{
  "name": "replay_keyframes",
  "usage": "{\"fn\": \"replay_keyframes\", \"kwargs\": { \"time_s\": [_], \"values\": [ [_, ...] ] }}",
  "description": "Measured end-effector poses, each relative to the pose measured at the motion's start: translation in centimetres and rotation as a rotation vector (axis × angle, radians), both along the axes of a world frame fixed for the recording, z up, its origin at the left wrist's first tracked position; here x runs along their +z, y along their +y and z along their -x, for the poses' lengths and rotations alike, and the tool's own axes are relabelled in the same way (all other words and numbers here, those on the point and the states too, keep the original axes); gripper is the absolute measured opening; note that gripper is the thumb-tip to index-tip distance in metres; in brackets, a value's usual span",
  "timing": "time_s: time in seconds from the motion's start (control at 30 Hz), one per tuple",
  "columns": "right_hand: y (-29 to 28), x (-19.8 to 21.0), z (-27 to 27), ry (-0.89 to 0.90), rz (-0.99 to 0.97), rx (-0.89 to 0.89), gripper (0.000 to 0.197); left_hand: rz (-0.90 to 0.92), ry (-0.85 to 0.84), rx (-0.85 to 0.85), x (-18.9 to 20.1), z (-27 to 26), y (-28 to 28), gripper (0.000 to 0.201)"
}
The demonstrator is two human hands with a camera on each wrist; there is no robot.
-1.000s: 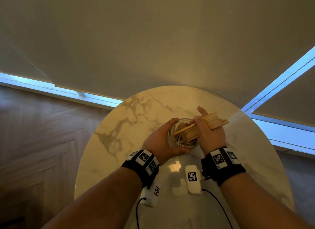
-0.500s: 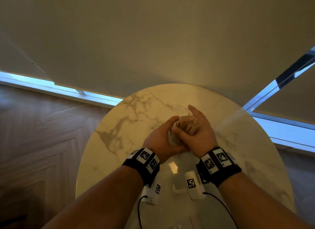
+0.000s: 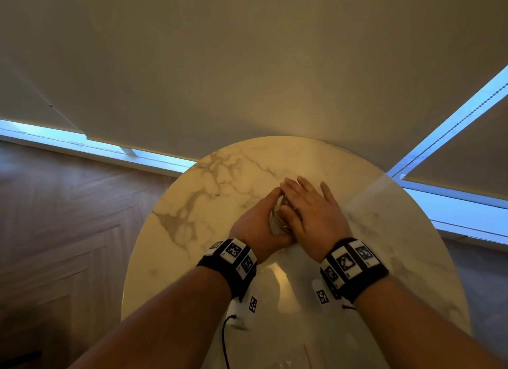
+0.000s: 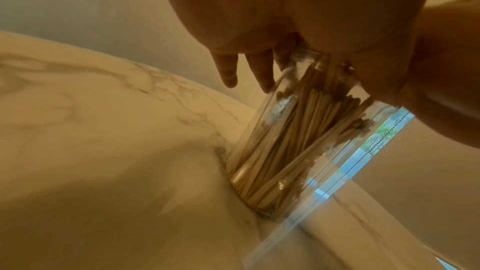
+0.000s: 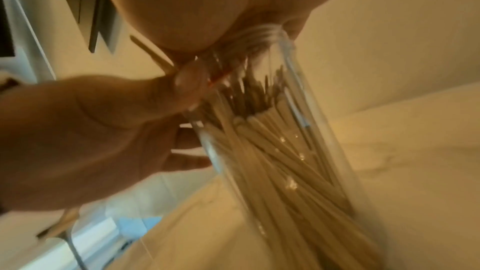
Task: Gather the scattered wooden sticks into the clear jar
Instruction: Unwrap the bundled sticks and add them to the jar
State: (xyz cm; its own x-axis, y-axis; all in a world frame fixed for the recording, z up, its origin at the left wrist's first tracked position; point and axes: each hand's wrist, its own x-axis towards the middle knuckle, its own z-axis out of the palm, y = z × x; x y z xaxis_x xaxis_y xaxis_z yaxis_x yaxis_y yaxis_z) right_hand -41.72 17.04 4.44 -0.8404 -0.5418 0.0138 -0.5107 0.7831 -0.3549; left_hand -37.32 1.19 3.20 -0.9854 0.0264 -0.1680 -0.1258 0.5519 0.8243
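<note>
The clear jar (image 3: 277, 217) stands near the middle of the marble table (image 3: 220, 192), packed with wooden sticks (image 4: 285, 141). My left hand (image 3: 258, 223) grips the jar's side; its thumb (image 5: 189, 85) lies on the glass near the rim. My right hand (image 3: 310, 206) lies flat on the jar's mouth with straight fingers, the palm pressing on the stick ends. In the right wrist view the sticks (image 5: 272, 171) slant inside the jar (image 5: 324, 151), and one stick end (image 5: 150, 54) pokes out beside the palm. The mouth itself is hidden under the hand.
The round table's far edge meets drawn window blinds (image 3: 247, 66). Wood floor (image 3: 68, 231) lies to the left. A thin pale strip (image 3: 309, 357) lies near the table's front edge, beside a black cable (image 3: 224, 341) from the left wrist.
A second ago my right hand held a bundle of sticks slanting over the jar's mouth. The bundle went down into the jar, and the hand now lies flat on top. The left hand kept its grip.
</note>
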Motion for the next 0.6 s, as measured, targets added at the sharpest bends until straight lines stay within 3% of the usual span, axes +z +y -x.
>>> {"fn": "replay_keyframes", "kwargs": {
  "time_s": [0.13, 0.2, 0.27, 0.37, 0.5, 0.6],
  "values": [
    [0.5, 1.1, -1.6, 0.052, 0.308, 0.062, 0.055, 0.067, -0.006, -0.025, -0.2, -0.1, 0.0, 0.081],
    [0.3, 0.2, -2.6, 0.142, 0.152, 0.194, 0.051, 0.159, -0.040, -0.073, 0.3, -0.2, 0.2, 0.068],
    [0.9, -1.4, -2.6, 0.191, 0.024, 0.160, 0.049, 0.144, -0.023, -0.124, 0.1, -0.1, 0.0, 0.074],
    [2.4, -1.7, -2.1, 0.211, 0.066, -0.015, 0.049, 0.061, -0.008, -0.037, -0.3, 0.0, -0.1, 0.096],
    [2.2, -1.2, -3.4, 0.185, 0.041, 0.161, 0.056, 0.004, -0.074, -0.024, -0.7, 0.0, -0.1, 0.092],
    [1.8, -1.0, -3.2, 0.123, -0.057, 0.140, 0.067, 0.008, -0.061, 0.011, -0.8, -0.2, -0.2, 0.094]
  ]
}}
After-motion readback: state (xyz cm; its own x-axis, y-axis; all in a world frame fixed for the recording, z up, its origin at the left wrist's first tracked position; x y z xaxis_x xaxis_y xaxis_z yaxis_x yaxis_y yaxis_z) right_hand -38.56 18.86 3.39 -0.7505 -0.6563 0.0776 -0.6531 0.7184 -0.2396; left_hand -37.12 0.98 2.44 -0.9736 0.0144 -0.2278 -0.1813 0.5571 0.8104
